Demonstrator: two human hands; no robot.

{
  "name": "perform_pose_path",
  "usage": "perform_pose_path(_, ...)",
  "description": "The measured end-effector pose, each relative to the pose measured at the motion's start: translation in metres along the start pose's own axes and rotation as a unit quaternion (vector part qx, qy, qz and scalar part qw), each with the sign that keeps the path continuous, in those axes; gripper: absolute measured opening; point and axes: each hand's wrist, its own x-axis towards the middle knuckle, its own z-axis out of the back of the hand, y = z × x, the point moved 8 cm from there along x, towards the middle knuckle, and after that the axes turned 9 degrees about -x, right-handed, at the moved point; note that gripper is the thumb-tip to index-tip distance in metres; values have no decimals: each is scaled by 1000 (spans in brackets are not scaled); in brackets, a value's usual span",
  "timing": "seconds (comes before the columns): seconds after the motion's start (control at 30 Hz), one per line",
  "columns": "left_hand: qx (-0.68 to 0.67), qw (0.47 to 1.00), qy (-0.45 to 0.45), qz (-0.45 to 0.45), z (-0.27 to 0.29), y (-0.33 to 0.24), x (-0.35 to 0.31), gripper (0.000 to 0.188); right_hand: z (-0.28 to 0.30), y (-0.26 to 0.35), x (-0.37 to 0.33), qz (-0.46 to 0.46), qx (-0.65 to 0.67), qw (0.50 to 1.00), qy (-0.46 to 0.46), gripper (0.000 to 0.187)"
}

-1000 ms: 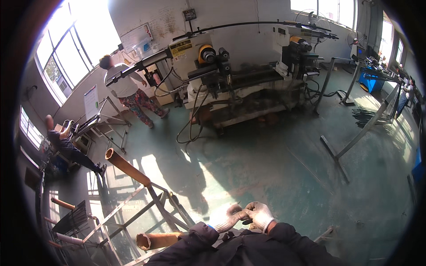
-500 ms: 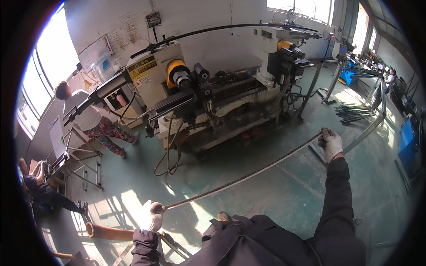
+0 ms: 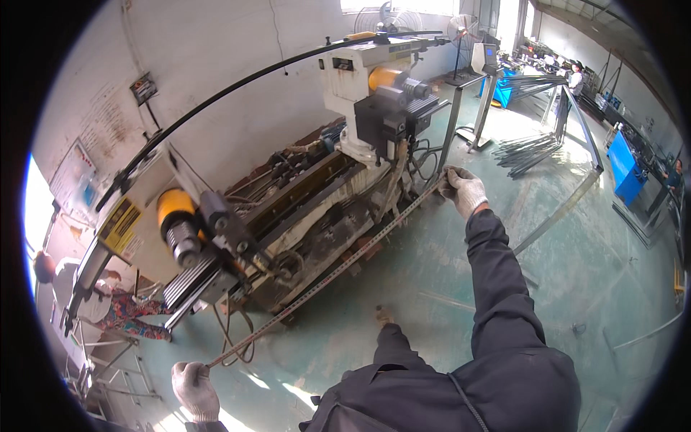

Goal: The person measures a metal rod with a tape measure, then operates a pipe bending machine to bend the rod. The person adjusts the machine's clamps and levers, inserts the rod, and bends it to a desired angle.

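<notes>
Left hand: the gloved left hand (image 3: 194, 392) is low at the near left, fingers curled and pinching one end of the strip; its forearm is mostly cut off by the lower edge.
Right hand: the gloved right hand (image 3: 464, 191) is reached out farther away and to the right, thumb and fingers closed on the other end.
Right arm: the dark sleeve (image 3: 500, 288) stretches forward from the near right, almost straight.
Strip: the long, thin, marked strip (image 3: 317, 288) spans the gap between the hands, running from near left to far right, nearly straight with a slight bow.
Machine: the white machine (image 3: 302, 191) lies beyond the strip, which crosses its near side in view; whether they touch, I cannot tell.
Far right: dark bars (image 3: 529, 153) lie past the right hand, a blue panel (image 3: 625, 167) farther right.
Far left: a person in patterned trousers (image 3: 137, 313) stands by the machine's left end.
</notes>
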Motion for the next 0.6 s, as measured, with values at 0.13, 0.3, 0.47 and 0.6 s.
perform_pose_path(0.13, 3, 1000, -15, -23, -83, -70, 66, 9, 16, 2, 137, 7, 12, 999, -43, 21)
perform_pose_path(0.3, 79, 993, 49, -78, -160, -160, 154, 16, 38, 10, 294, 28, 48, 996, -73, 19)
perform_pose_path(0.47, 37, 995, 19, -88, -214, -206, 220, 21, 41, 11, 397, 30, 53, 995, -83, 20)
perform_pose_path(0.6, 47, 994, 24, -91, -238, -222, 252, 21, 35, 9, 446, 22, 63, 993, -93, 21)
